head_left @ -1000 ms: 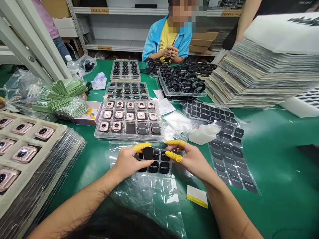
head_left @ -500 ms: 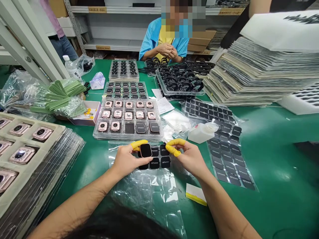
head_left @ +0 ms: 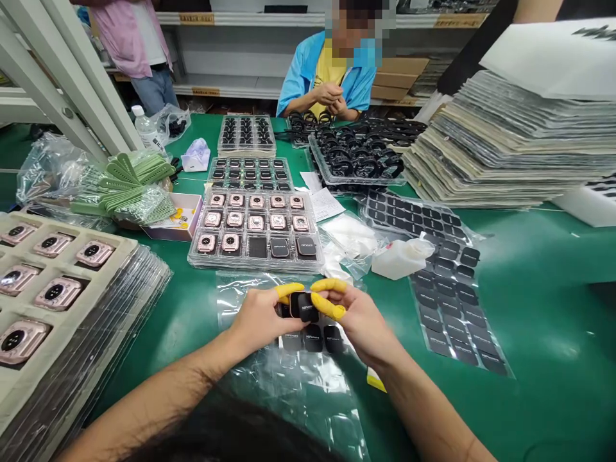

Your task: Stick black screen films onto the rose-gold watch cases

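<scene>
My left hand (head_left: pixel 262 317), with a yellow finger cover, grips a pink-edged watch case by its sides, black screen facing up. Over that screen my right hand (head_left: pixel 353 314), two fingers in yellow covers, pinches a black printed film (head_left: pixel 307 307) that covers the screen's right part. Beneath both hands lies a clear sheet (head_left: pixel 289 378) with black printed squares (head_left: pixel 312 338). Just beyond, a clear tray (head_left: pixel 255 263) holds several pink watch cases (head_left: pixel 231 242) and a few black-covered ones.
A stack of trays with watch cases (head_left: pixel 60 292) stands at the left, near green straps (head_left: pixel 129 183). A white bottle (head_left: pixel 402 258) and a film sheet (head_left: pixel 455 314) lie right. Tall stacked sheets (head_left: pixel 500 141) rise behind. Across the table sits a person (head_left: pixel 327 77).
My right hand has lifted a black film off the sheet and brought it left over the watch screen. The whole view has shifted slightly, and a person in pink shows more at the back left.
</scene>
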A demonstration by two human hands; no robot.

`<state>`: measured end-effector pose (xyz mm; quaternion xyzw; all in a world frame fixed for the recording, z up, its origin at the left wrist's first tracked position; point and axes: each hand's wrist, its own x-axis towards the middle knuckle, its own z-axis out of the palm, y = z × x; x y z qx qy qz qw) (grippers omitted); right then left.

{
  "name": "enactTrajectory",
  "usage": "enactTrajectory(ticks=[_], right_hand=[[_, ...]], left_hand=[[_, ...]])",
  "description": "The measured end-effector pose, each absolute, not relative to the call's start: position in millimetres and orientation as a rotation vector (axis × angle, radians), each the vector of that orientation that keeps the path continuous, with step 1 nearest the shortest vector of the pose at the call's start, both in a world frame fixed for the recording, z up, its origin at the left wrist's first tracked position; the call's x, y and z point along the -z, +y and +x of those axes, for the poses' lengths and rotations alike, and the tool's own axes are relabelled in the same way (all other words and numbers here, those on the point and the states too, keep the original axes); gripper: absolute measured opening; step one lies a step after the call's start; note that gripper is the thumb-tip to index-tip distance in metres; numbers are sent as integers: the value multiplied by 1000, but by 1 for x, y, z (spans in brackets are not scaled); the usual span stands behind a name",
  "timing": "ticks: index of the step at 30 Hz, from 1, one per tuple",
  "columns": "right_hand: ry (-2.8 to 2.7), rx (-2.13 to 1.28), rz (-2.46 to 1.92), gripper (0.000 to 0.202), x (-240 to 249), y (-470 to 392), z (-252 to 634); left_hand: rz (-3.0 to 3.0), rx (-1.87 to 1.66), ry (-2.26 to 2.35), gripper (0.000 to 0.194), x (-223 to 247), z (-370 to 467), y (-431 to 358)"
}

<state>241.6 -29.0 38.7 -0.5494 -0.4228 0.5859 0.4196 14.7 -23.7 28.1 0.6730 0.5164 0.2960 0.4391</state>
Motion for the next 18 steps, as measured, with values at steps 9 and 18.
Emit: enactTrajectory(ticks=[9, 18], right_hand=[[-1061, -1451, -1529, 69, -31, -34, 230], [-1004, -1482, -1516, 69, -30, -36, 223]], left_hand=[[1826, -709, 1302, 56, -28, 17, -26], [1779, -657, 1362, 56, -28, 19, -25]])
